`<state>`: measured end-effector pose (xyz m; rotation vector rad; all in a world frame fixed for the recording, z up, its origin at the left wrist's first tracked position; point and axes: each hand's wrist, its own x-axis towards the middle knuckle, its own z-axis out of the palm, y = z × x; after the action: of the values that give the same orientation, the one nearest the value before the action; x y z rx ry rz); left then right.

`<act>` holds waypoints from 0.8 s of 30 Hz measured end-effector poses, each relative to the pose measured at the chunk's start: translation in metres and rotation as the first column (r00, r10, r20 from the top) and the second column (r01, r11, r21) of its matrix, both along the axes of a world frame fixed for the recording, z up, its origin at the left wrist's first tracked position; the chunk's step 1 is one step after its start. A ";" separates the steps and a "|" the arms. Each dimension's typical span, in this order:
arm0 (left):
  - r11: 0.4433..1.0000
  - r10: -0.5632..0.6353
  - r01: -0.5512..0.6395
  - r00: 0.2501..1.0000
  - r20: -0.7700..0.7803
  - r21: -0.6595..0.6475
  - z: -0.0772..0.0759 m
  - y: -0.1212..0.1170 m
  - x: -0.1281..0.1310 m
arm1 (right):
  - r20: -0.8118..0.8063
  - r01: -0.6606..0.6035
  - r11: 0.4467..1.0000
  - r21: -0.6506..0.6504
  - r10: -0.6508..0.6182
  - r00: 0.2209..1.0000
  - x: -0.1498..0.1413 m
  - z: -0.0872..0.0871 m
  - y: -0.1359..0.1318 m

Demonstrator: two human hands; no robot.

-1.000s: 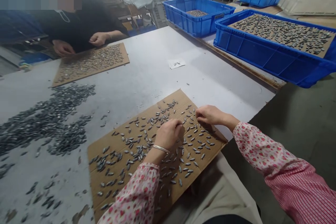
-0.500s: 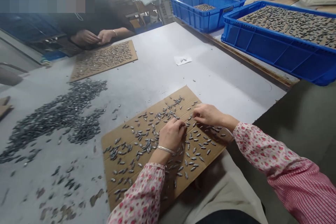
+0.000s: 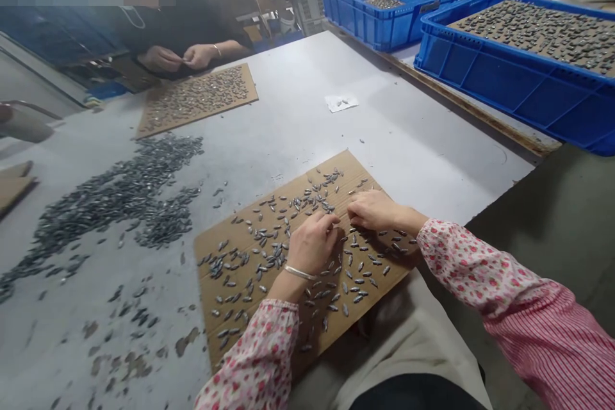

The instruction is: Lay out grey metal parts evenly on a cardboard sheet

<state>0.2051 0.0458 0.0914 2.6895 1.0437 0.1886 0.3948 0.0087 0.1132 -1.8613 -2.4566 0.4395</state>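
A brown cardboard sheet (image 3: 216, 250) lies on the grey table in front of me, strewn with several small grey oval metal pieces (image 3: 269, 250). My left hand (image 3: 312, 245) rests over the middle of the sheet, fingers curled in a pinch on pieces I cannot make out singly. My right hand (image 3: 373, 210) lies just to its right, fingers bent down onto the pieces near the sheet's far edge. Both wrists wear flowered sleeves; a thin bracelet sits on the left wrist.
A big heap of the same pieces (image 3: 110, 195) spreads over the table at left. Across the table a person's hands (image 3: 177, 57) work over a second cardboard sheet (image 3: 196, 99). Blue crates (image 3: 500, 83) with pieces stand at right. A small paper scrap (image 3: 341, 102) lies mid-table.
The view has swung left and down a little. Both my hands stay together over the cardboard, shifting slightly toward its far side. The other person's hands have come together.
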 end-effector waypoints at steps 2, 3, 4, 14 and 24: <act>0.998 0.062 -0.061 0.997 0.035 -0.026 0.004 0.004 -0.008 | -0.022 0.023 0.999 -0.035 -0.024 0.999 0.002 0.000 0.000; 0.995 0.089 -0.088 0.996 0.030 -0.040 0.008 0.005 -0.011 | -0.026 0.046 0.998 -0.042 -0.047 0.999 0.003 0.000 0.000; 0.993 0.110 -0.109 0.994 0.013 -0.054 0.012 0.005 -0.013 | -0.028 0.071 0.997 -0.037 -0.072 0.997 0.003 0.000 0.000; 0.987 0.162 -0.163 0.970 -0.178 0.010 0.018 -0.001 -0.005 | -0.092 0.068 0.986 0.152 -0.054 0.994 -0.022 -0.023 0.016; 0.991 0.106 -0.116 0.983 -0.149 -0.060 0.009 -0.007 -0.006 | -0.014 -0.153 0.986 0.072 0.155 0.988 -0.017 -0.003 0.011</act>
<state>0.1993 0.0383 0.1001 2.6177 1.2207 -0.0240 0.3775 0.0195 0.1103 -1.6404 -2.5777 0.3674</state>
